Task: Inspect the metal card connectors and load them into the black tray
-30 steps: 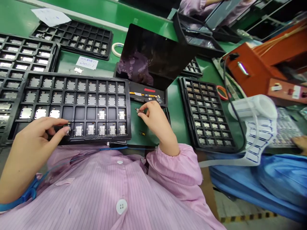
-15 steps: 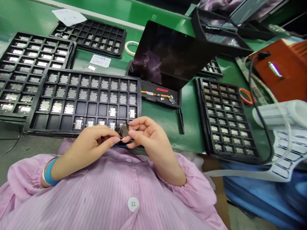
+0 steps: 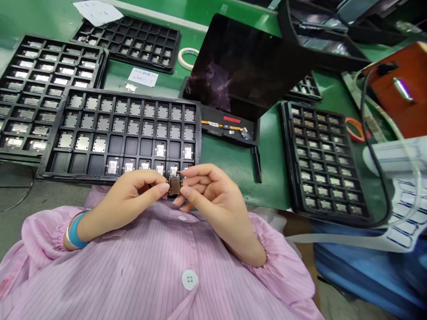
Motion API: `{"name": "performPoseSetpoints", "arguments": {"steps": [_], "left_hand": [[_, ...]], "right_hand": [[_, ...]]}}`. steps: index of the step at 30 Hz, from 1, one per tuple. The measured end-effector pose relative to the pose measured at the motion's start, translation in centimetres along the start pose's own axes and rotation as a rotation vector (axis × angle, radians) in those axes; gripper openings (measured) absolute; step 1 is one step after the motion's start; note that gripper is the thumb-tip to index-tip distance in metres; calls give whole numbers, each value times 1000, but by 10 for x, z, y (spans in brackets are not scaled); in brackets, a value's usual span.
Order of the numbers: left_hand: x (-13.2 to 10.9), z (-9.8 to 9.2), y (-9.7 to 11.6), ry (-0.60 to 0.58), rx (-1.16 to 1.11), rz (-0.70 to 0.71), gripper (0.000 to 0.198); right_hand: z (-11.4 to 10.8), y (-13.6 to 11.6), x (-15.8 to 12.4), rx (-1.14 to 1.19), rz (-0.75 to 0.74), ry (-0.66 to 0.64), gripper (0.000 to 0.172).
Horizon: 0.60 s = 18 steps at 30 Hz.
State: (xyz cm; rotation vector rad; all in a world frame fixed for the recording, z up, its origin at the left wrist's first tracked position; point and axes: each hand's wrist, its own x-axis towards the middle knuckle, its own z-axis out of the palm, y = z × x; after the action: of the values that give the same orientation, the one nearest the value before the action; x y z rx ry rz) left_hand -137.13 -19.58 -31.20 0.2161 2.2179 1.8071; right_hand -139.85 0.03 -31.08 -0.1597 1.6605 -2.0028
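Observation:
Between my hands is a small circuit board module (image 3: 175,185) with a dull metal shield, held over the front edge of a black compartment tray (image 3: 110,178). My left hand (image 3: 142,192) is closed, its thumb and forefinger pinching the module's left edge. The thumb and fingers of my right hand (image 3: 213,195) grip the right edge, the other fingers loosely curled. Plain silvery plates fill the tray's two back rows. Its nearer rows hold a few more plates, some modules with white labels (image 3: 112,166), and several bare pockets. My hands hide part of the front row.
A laptop-like black screen (image 3: 240,66) stands open over a black box with an orange flex cable (image 3: 213,124). More filled trays lie at left (image 3: 42,91), back (image 3: 133,42) and right (image 3: 325,164). A tape roll (image 3: 182,58), a handwritten label (image 3: 143,77) and a dark cable (image 3: 363,115) are around.
The module has turned from a slant to more upright and faces me flatter. Both hands stay on it. The whole view has shifted slightly.

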Motion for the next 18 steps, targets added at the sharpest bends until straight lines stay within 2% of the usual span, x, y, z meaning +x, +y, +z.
{"name": "performPoseSetpoints", "arguments": {"steps": [7, 11, 14, 16, 18], "left_hand": [[3, 1, -3, 0, 10, -3, 25], [3, 0, -5, 19, 73, 36, 23], [-3, -3, -8, 159, 229, 85, 17], [-8, -7, -10, 296, 344, 86, 15], [-13, -12, -14, 398, 446, 75, 15]], "right_hand": [[-1, 1, 0, -128, -63, 16, 22], [-3, 0, 1, -305, -138, 54, 23], [-11, -1, 12, -480, -210, 193, 25], [-17, 1, 27, -590, -248, 319, 26], [-20, 6, 45, -693, -251, 387, 26]]}}
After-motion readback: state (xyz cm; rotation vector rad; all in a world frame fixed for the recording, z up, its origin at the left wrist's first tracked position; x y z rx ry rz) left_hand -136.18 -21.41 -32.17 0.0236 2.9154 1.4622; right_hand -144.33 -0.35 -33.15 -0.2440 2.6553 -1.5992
